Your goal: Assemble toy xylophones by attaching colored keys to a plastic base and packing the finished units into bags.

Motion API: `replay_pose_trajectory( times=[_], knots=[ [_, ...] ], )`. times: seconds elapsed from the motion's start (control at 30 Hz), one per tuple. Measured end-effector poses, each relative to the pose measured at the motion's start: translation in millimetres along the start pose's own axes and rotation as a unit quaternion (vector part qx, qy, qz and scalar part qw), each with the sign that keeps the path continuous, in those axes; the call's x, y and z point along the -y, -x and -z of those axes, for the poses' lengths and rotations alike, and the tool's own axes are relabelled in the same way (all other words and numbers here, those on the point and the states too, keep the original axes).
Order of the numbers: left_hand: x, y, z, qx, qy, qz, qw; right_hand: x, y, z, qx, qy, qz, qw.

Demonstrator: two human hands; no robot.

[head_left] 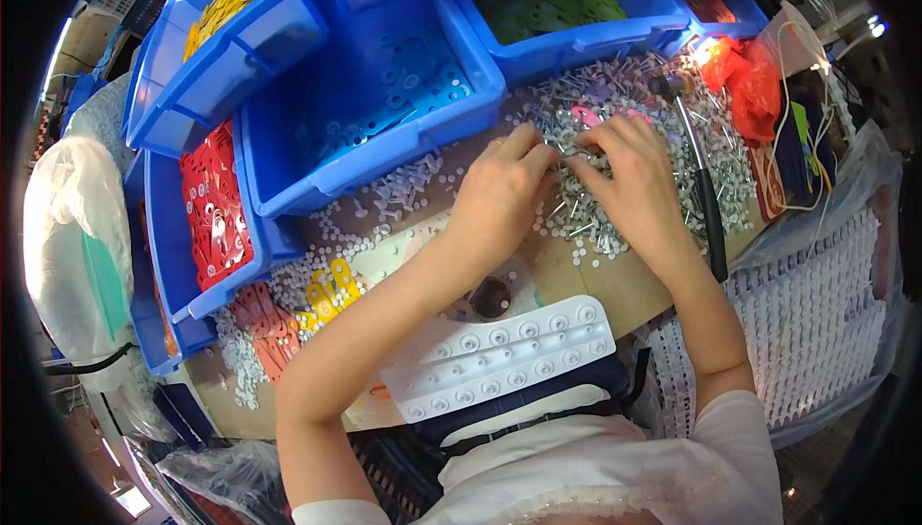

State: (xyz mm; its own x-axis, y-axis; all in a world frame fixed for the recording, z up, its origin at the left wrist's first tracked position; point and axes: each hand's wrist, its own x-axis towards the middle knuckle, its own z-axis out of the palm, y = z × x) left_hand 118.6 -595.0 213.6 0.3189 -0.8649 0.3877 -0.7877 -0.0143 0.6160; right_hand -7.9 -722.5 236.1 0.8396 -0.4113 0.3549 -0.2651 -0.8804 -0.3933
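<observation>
Both my hands work at a heap of small metal screw-like pins (pixel 711 141) mixed with white pieces. My left hand (pixel 501 194) has its fingers curled together at the heap's left edge; whatever is between the fingertips is hidden. Beside it, my right hand (pixel 636 184) reaches into the pins, thumb and curved fingers apart, with nothing visible between them. Pink pieces (pixel 586 116) lie just beyond the fingers. A hammer-like tool (pixel 711 218) with a black handle rests on the heap to the right. Nearest my body sits a white tray (pixel 567 325) with rows of round raised seats.
Blue bins (pixel 376 155) line the far side and left, holding flat blue, red, yellow and green pieces. Loose yellow strips (pixel 331 293) and salmon strips (pixel 269 328) lie left. A red plastic bag (pixel 754 88) is far right; a bag of white strips (pixel 807 318) stands at right.
</observation>
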Motion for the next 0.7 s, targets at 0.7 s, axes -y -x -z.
replay_pose_trajectory(
  times=[0.7],
  knots=[
    [-35.6,58.7,81.9,-0.035,0.115,0.196,0.973,69.3,52.0,34.2,-0.003,-0.459,-0.18,0.87]
  ],
)
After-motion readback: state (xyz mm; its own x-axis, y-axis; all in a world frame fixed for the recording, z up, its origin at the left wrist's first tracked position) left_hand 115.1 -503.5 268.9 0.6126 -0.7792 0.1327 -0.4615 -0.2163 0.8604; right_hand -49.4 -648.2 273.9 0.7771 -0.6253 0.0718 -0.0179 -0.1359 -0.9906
